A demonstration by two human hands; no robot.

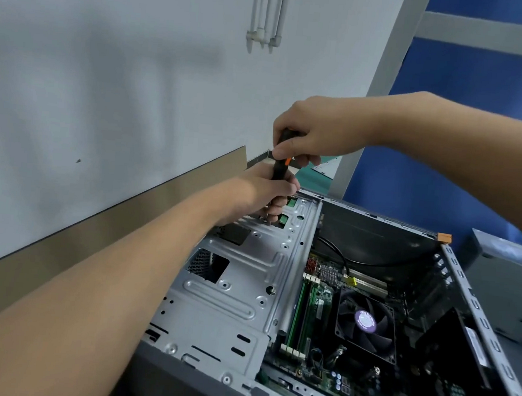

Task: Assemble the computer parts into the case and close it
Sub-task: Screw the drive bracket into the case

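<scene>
Right hand (318,130) gripped the screwdriver (279,168) handle from above. Left hand (266,192) curled round its lower end, likely steadying the tip on a screw at the far corner of the drive cage (237,283). Case (375,235) lay open on its side, fan (365,321) right of the cage.

purple fan sticker (365,321), print unreadable

drive cage (239,293) blocks left side, open room above fan (365,323)
</scene>
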